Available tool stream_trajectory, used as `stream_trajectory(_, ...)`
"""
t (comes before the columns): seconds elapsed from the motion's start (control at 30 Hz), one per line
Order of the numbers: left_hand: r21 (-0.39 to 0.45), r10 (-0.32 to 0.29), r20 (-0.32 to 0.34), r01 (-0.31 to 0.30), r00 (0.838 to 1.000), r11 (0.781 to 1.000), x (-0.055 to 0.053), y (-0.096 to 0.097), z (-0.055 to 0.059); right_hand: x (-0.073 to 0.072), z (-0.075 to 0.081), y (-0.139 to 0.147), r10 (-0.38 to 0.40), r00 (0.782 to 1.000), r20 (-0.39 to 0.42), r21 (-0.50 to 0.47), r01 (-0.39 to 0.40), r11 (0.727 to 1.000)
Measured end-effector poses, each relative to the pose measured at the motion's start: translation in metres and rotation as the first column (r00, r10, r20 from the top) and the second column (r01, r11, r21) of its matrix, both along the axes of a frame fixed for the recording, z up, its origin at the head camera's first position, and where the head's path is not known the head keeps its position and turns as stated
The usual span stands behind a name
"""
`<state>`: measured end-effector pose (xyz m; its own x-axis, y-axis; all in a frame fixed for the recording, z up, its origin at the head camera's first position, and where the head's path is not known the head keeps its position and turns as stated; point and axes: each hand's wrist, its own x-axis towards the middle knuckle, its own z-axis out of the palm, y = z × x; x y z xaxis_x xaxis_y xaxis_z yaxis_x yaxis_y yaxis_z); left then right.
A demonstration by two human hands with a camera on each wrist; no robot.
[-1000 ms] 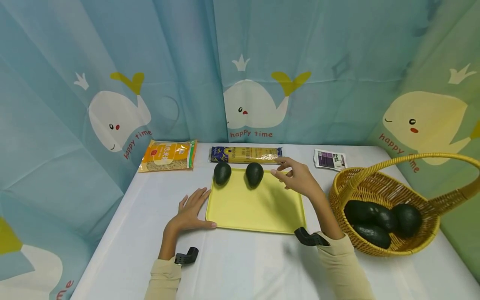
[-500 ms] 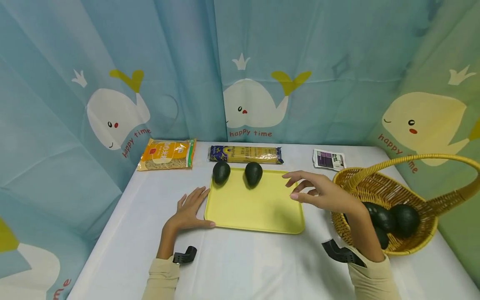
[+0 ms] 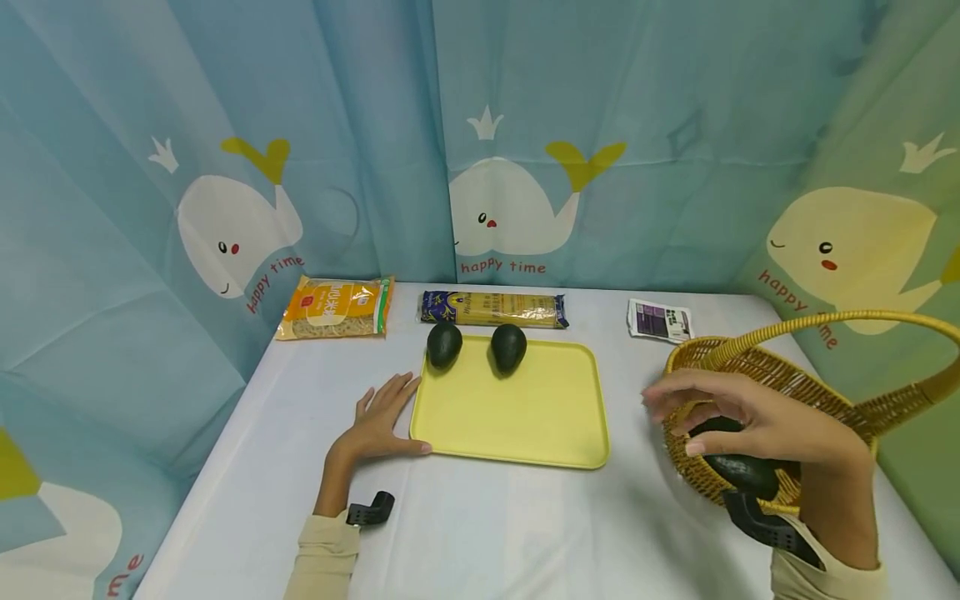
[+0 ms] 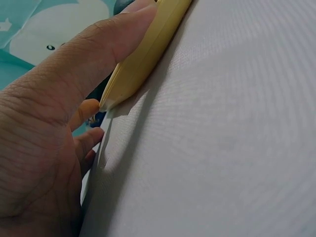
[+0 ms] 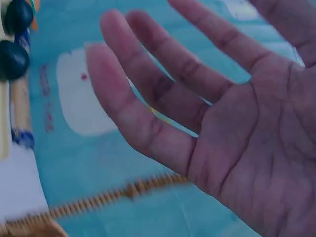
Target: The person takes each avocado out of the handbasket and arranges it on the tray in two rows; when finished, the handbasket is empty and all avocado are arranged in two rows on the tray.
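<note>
Two dark green avocados, the left one (image 3: 444,347) and the right one (image 3: 508,348), lie along the far rim of a yellow tray (image 3: 517,417). My left hand (image 3: 378,427) spans the tray's near left corner, with long fingers at the left rim and the thumb at the front rim. In the left wrist view the thumb (image 4: 94,57) lies against the tray's side. My right hand (image 3: 757,417) hovers over a wicker basket (image 3: 795,379), with nothing in its palm and its fingers spread in a loose curve. Beneath it, dark avocados (image 3: 750,477) in the basket are partly covered.
Along the back of the white table lie an orange bag of grain (image 3: 336,308), a long yellow-and-blue packet (image 3: 495,309) and a small purple-and-white packet (image 3: 660,320). The basket's tall handle (image 3: 870,315) arches up at the right. Whale-print curtains (image 3: 360,150) stand behind.
My right hand has swung from above the tray's far right corner, rightward and nearer me, to over the basket. The left hand, tray and its two avocados have stayed put.
</note>
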<state>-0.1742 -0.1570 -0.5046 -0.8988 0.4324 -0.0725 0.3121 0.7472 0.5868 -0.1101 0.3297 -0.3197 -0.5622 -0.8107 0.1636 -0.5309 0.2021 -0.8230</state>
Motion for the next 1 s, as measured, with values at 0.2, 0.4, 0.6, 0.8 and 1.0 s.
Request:
stream_trajectory(0.2, -0.011, -0.01, -0.016, 0.01, 1.0, 1.0, -0.002, -0.002, -0.002, 0.017, -0.003, 0.035, -0.058, 0.995, 0.083, 0.065, 0.053, 0.997)
stream_trajectory(0.4, -0.003, -0.01, -0.007, 0.01, 1.0, 1.0, -0.001, -0.001, 0.0, 0.022, -0.009, 0.066, -0.024, 0.988, 0.152, -0.003, 0.025, 1.0)
stream_trajectory(0.6, -0.012, 0.001, -0.009, -0.001, 1.0, 1.0, 0.0, 0.0, 0.001, 0.01, -0.019, 0.093, 0.034, 0.973, 0.23, -0.091, -0.013, 0.996)
stream_trajectory(0.8, 0.005, -0.004, -0.017, 0.004, 1.0, 1.0, 0.001, 0.0, 0.001, -0.002, -0.031, 0.107, -0.076, 0.964, 0.255, 0.035, 0.069, 0.997)
stream_trajectory(1.0, 0.007, -0.002, -0.014, 0.002, 1.0, 1.0, 0.001, 0.0, 0.0, -0.018, -0.043, 0.116, -0.139, 0.956, 0.257, 0.106, 0.115, 0.988)
